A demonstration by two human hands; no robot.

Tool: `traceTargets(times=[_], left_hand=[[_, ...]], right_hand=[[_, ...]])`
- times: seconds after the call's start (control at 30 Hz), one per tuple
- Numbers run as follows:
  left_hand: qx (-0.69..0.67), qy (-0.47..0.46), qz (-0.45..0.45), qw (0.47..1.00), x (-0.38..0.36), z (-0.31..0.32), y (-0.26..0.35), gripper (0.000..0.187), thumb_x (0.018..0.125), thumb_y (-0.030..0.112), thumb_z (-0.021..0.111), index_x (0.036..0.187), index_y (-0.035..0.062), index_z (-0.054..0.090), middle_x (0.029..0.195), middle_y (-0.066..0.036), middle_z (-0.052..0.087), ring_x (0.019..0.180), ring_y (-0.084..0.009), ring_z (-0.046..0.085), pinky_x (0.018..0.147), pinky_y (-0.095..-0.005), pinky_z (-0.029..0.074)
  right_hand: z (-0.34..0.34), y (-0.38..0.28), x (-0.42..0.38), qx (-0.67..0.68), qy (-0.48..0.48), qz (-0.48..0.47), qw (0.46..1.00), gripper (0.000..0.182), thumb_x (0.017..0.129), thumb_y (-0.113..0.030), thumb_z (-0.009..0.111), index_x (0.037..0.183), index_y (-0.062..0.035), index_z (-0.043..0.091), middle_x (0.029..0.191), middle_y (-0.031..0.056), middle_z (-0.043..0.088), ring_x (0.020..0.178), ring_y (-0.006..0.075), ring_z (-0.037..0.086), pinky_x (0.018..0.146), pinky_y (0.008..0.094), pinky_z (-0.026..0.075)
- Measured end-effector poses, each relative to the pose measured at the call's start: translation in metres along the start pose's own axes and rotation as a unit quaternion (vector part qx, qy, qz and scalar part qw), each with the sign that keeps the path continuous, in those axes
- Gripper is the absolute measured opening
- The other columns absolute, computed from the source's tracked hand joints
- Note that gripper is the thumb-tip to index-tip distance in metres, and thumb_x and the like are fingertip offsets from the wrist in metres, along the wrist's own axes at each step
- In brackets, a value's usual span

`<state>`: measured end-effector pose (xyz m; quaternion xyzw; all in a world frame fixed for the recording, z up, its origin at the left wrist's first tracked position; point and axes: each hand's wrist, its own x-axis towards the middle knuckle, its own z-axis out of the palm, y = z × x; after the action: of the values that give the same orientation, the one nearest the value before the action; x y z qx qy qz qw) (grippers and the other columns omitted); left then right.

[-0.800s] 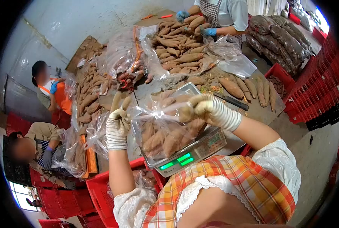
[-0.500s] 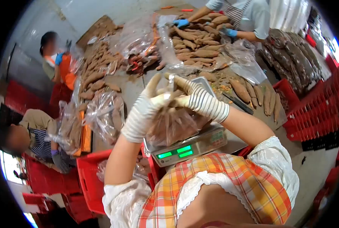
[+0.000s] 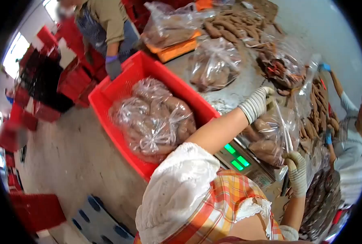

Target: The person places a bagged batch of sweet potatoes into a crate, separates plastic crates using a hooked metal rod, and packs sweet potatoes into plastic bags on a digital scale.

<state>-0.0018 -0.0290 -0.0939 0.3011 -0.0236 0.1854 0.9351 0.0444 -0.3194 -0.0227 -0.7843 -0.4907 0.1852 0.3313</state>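
Observation:
A clear plastic bag of sweet potatoes [image 3: 266, 138] lies on the digital scale [image 3: 260, 177], whose green digits are lit. My left hand [image 3: 260, 103], in a striped white work glove, is at the far side of the bag with its fingers curled on the plastic. On the near right side, my right hand [image 3: 296, 173], gloved the same way, has its fingers closed on the bag's film. Both sets of fingertips are partly hidden by glare and plastic. To the left, a red crate [image 3: 108, 118] holds several tied bags of sweet potatoes [image 3: 156, 122].
Another tied bag [image 3: 215, 65] stands on the table by an orange scale [image 3: 177, 49] bearing a bag. A person's gloved hand [image 3: 113, 68] is at the crate's far end. Loose sweet potatoes [image 3: 229, 28] pile further back. Another person [image 3: 349, 134] works at right.
The view has swung left, bringing the red crate and floor into full view. My hands have moved apart from the gathered bag neck to opposite sides of the bag.

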Motion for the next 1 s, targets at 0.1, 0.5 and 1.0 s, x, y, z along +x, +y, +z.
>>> traceTargets(times=[0.1,0.5,1.0], left_hand=[[0.159,0.099,0.029,0.982,-0.033,0.003,-0.006,0.053,0.08,0.012,0.055,0.129,0.0061,0.035,0.09,-0.014,0.062,0.067,-0.0183,0.059,0.054,-0.0288,0.049],[0.387,0.472,0.179,0.772,-0.401,-0.059,-0.003,0.036,0.083,-0.005,0.052,0.117,0.0022,0.049,0.101,-0.01,0.061,0.094,-0.0171,0.058,0.082,-0.0273,0.048],[0.254,0.796,-0.181,0.519,-0.774,-0.031,-0.25,0.037,0.082,0.025,0.056,0.112,0.0028,0.058,0.106,-0.015,0.063,0.101,-0.0263,0.059,0.087,-0.0326,0.045]], right_hand=[[0.006,-0.013,0.002,-0.094,0.052,-0.077,0.991,0.028,0.075,0.006,0.05,0.102,0.0004,0.058,0.1,0.0134,0.061,0.091,0.0216,0.057,0.078,0.0319,0.047],[0.285,-0.082,0.077,-0.238,-0.338,-0.429,0.804,0.046,0.064,-0.022,0.07,0.104,-0.0045,0.057,0.112,0.0146,0.056,0.109,0.0296,0.05,0.088,0.0399,0.04],[0.36,-0.094,0.078,-0.53,-0.422,-0.454,0.579,0.03,0.073,-0.045,0.058,0.078,-0.0156,0.066,0.075,0.0101,0.065,0.075,0.028,0.064,0.068,0.0394,0.05]])
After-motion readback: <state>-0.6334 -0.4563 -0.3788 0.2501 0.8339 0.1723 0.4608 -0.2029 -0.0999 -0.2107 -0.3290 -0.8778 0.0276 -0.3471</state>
